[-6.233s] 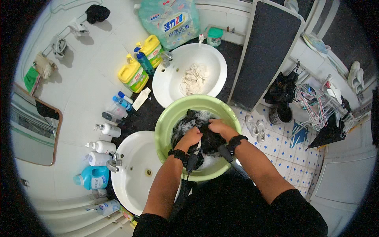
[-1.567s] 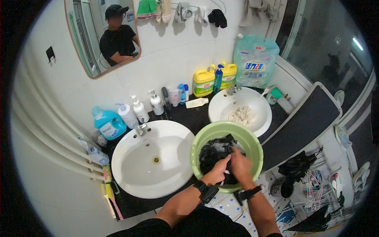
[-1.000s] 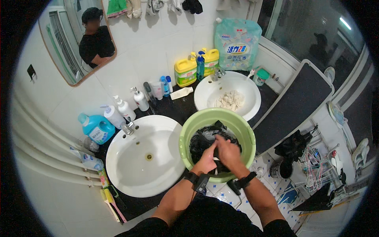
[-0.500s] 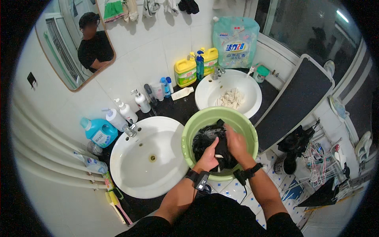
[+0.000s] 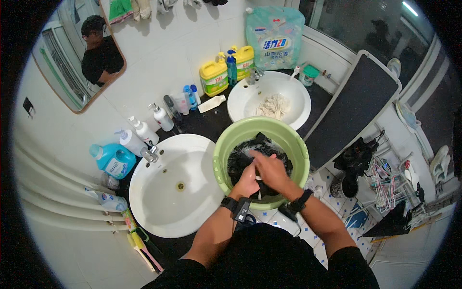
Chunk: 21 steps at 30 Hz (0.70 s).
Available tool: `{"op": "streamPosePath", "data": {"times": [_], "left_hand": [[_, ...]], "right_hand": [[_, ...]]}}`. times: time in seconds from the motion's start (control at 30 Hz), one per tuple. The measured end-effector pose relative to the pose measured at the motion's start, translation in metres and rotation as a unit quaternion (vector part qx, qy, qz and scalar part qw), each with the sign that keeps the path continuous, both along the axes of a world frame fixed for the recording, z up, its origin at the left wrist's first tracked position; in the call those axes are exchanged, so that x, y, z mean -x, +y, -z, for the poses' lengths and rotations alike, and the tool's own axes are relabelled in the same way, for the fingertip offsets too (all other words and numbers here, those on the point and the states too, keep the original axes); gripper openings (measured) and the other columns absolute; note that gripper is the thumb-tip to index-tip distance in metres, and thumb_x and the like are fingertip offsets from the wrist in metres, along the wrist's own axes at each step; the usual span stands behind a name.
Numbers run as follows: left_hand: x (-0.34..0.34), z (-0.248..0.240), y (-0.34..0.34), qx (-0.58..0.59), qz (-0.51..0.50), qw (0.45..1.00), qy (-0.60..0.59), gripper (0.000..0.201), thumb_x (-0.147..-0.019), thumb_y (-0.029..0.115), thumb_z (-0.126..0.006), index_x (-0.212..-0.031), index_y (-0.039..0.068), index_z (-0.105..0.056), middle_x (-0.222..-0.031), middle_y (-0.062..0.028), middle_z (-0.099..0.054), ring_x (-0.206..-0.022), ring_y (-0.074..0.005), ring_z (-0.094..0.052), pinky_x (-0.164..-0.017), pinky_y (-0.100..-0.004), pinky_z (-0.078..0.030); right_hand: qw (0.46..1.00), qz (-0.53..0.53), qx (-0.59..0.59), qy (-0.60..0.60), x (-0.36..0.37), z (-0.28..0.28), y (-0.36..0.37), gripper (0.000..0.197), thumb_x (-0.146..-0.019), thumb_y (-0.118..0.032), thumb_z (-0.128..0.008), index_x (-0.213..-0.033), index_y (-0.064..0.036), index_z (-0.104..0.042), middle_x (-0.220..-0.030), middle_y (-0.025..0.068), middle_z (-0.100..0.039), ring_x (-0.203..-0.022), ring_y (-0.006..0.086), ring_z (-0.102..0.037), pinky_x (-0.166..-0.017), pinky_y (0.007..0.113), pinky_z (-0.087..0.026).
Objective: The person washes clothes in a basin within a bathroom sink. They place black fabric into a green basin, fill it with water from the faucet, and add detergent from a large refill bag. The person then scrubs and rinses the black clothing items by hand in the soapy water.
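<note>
Wet black cloth (image 5: 240, 161) with some suds lies bunched in a light green basin (image 5: 220, 180). A narrow white strip shows on it below my hands. My left hand (image 5: 247, 180) is closed on the cloth, thumb up, at the basin's near side. Against it presses my right hand (image 5: 272, 172), its fingers curled over the cloth and reaching across the left one. Part of the cloth between the two hands is hidden.
A white washbasin (image 5: 159, 192) lies left of the green basin. Another sink (image 5: 301, 108) behind holds pale cloth (image 5: 273, 106). Bottles, including a blue detergent jug (image 5: 115, 161) and yellow jugs (image 5: 214, 77), line the wall. A dark board (image 5: 353, 108) leans at right, near hangers (image 5: 385, 180).
My right hand has moved left and down, from the cloth's right side to across my left hand. The whole view has shifted slightly.
</note>
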<state>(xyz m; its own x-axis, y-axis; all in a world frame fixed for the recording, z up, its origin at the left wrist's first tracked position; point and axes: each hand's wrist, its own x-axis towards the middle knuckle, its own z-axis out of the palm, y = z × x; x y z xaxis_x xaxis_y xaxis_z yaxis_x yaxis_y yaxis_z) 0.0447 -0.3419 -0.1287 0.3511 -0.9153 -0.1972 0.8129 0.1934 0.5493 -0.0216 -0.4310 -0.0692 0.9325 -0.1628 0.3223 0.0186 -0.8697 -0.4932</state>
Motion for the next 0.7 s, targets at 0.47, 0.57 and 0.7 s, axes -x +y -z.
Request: {"op": "streamPosePath", "data": {"times": [0.47, 0.57, 0.7], "left_hand": [[-0.032, -0.050, 0.003, -0.315, 0.181, 0.661, -0.656, 0.057, -0.068, 0.037, -0.073, -0.102, -0.006, -0.057, -0.100, -0.0254, -0.058, -0.094, -0.0362, -0.057, -0.082, -0.0404, -0.045], [-0.056, -0.034, -0.004, -0.372, 0.058, 0.603, -0.703, 0.044, -0.072, 0.026, -0.070, -0.101, -0.003, -0.055, -0.100, -0.0257, -0.057, -0.095, -0.0400, -0.054, -0.080, -0.0455, -0.044], [-0.055, -0.033, -0.009, -0.412, -0.088, 0.437, -0.794, 0.031, -0.077, 0.020, -0.064, -0.100, 0.002, -0.055, -0.104, -0.0216, -0.051, -0.103, -0.0416, -0.046, -0.080, -0.0472, -0.042]], "right_hand": [[0.962, 0.250, -0.105, -0.037, 0.038, -0.008, -0.129, 0.027, -0.091, -0.020, -0.047, -0.112, -0.0026, -0.053, -0.085, 0.0230, -0.062, -0.079, 0.0393, -0.061, -0.069, 0.045, -0.047], [0.961, 0.260, -0.094, -0.011, 0.031, -0.007, -0.123, 0.029, -0.088, -0.019, -0.052, -0.112, -0.0026, -0.053, -0.094, 0.0222, -0.060, -0.085, 0.0371, -0.059, -0.072, 0.044, -0.046], [0.967, 0.221, 0.123, -0.027, 0.021, -0.012, -0.087, 0.038, -0.077, -0.013, -0.063, -0.112, -0.0014, -0.052, -0.108, 0.0184, -0.049, -0.100, 0.0363, -0.049, -0.082, 0.040, -0.043]]}}
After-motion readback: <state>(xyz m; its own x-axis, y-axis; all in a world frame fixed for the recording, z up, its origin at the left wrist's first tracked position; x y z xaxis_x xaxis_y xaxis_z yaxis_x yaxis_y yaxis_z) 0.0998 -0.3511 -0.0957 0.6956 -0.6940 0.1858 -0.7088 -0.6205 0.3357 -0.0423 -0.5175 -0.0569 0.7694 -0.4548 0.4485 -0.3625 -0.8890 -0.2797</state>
